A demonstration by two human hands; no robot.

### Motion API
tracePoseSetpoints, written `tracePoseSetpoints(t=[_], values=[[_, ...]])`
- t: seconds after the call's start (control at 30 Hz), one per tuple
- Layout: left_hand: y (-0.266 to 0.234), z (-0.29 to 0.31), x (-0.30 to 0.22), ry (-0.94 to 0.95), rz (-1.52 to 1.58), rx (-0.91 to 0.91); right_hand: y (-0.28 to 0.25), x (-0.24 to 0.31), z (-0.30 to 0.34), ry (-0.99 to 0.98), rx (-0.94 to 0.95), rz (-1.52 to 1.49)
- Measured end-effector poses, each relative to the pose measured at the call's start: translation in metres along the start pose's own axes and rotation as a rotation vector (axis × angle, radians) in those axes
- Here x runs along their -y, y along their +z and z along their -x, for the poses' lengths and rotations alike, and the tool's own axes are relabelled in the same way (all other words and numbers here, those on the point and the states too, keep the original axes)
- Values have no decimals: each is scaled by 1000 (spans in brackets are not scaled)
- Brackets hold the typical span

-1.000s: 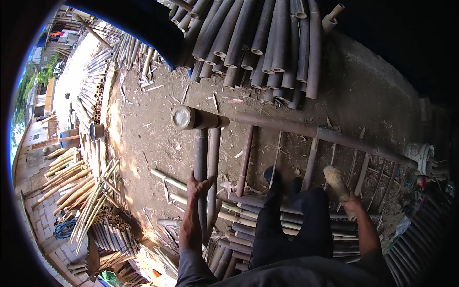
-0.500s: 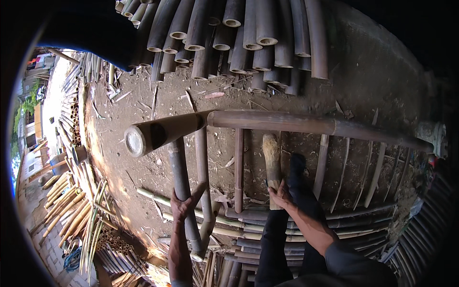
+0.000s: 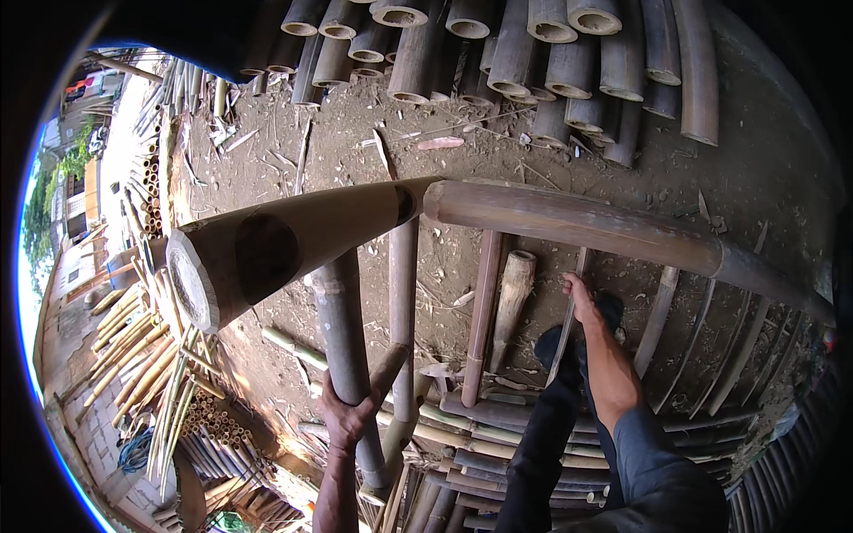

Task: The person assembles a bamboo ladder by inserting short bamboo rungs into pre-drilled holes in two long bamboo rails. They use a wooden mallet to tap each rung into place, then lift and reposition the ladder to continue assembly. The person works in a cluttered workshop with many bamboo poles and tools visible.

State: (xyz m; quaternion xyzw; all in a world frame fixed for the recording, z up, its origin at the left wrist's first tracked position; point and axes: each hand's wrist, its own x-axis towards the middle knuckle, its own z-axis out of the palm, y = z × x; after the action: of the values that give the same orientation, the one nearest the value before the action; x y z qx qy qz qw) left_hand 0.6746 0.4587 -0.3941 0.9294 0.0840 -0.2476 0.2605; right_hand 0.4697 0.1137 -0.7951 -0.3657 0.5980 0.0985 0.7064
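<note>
Fingers: left hand (image 3: 345, 416) wraps dark pole (image 3: 342, 329); right hand (image 3: 580, 300) half-curled, grip I cannot tell;
Ground (image 3: 346, 164): brown dirt, littered with scraps (image 3: 441, 143);
Stack (image 3: 621, 58): hollow bamboo

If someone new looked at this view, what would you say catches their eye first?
Probably the thick bamboo beam, its pale cut end jutting out at left. Below it, the left hand grips a dark pole. Across the top, stacked bamboo poles show their hollow ends.
</note>
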Motion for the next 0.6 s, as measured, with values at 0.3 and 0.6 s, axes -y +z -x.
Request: tracePoseSetpoints(t=[0.3,0.6], values=[[-3,-1,-3,-4,66,61,2,28,103,92,85,-292],[-13,14,-28,38,112,93,13,75,184,126,137,-296]])
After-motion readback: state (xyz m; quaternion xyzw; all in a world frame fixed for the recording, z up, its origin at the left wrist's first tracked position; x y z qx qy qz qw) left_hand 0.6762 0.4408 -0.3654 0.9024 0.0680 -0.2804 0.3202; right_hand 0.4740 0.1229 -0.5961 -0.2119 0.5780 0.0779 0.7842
